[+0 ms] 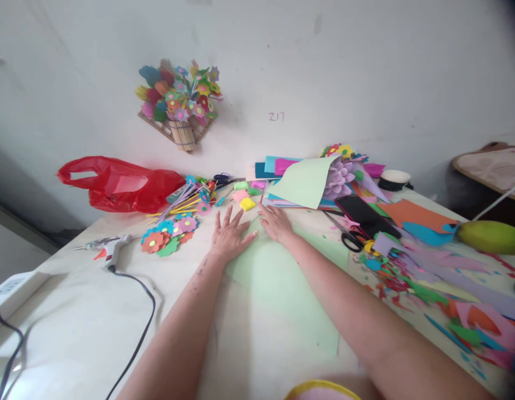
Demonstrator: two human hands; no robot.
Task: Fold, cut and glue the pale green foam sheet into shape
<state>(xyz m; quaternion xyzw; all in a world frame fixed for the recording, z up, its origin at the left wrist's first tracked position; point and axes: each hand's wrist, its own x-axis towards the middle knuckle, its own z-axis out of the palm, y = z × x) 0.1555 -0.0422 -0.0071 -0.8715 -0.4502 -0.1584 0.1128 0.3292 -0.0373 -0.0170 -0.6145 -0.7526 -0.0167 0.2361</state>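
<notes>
A pale green sheet lies flat on the table in front of me. My left hand rests at its far left edge, palm down with fingers spread. At the sheet's far edge my right hand lies palm down, its fingers stretched forward and fairly close together. Neither hand holds anything. Just past my fingertips are a yellow piece and a pink piece that look like small packets or clay. My right forearm covers part of the sheet.
Left are a glue gun with its cord, foam flowers and a red plastic bag. Right are black-handled scissors, a phone and colourful scraps. Stacked sheets lie behind. A flower decoration hangs on the wall.
</notes>
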